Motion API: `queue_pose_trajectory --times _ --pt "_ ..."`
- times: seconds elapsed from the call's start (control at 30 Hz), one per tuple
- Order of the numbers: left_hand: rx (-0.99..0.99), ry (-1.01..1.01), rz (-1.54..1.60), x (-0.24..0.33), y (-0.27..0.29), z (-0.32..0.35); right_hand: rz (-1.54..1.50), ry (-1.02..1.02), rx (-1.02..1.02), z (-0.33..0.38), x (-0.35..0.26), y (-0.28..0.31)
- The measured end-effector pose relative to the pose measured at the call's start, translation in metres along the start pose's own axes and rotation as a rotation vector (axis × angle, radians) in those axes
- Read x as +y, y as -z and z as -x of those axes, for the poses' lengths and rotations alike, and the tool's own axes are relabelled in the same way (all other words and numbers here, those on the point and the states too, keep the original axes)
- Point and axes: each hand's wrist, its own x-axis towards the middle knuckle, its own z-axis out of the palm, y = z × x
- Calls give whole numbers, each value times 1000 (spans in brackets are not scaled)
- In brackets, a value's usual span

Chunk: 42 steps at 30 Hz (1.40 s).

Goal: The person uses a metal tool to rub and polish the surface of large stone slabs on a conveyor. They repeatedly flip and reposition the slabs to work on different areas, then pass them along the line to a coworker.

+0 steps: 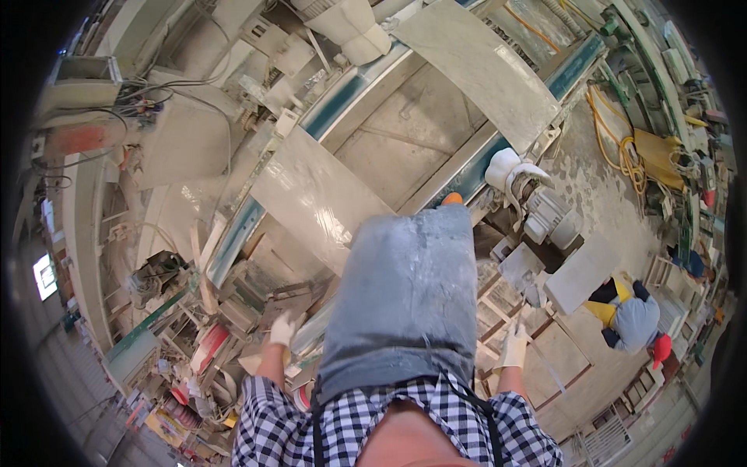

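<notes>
My grey apron (pixel 405 296) hangs over a checked shirt and fills the middle of the view. Beside my hip, my left hand (pixel 282 331) is in a white glove with its fingers loosely apart, holding nothing, above a heap of stone offcuts and wood. On the other side of the apron is my right hand (pixel 513 348), also in a white glove. A thin pale strip (pixel 551 366) runs just beside it; whether the hand grips it is unclear. A pale stone slab (pixel 319 198) lies on the saw bench right ahead of me.
A second large slab (pixel 478 66) rests across the teal rails (pixel 576 66) farther on. A motor unit (pixel 545 214) and a small slab (pixel 580 272) stand to my right. A person (pixel 634 319) crouches there on floor slabs. Orange hose (pixel 622 152) coils beyond.
</notes>
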Motion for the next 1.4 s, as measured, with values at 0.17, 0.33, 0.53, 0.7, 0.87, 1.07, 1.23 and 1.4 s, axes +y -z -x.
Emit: queue_pose_trajectory --times 0.17,0.33,0.53,0.7,0.87,1.07,1.23,1.4 --pt "315 -164 52 122 82 -55 -20 533 180 -59 -35 2" --pt "296 -20 125 206 113 -57 -189 339 -24 -102 -179 57" --pt "451 29 43 201 162 -84 -320 434 45 -134 -338 87" --pt "627 -8 -32 269 277 -212 -392 363 96 -116 -390 68" --pt "422 -313 432 454 367 -367 -225 25 69 -15 -441 14" --pt "71 -610 822 570 368 -395 3 47 -14 16 -582 -79" --pt "-68 -490 903 562 366 -408 190 204 -217 17 -676 -141" --pt "-33 -414 1000 539 360 -434 324 194 -313 31 -721 -167"
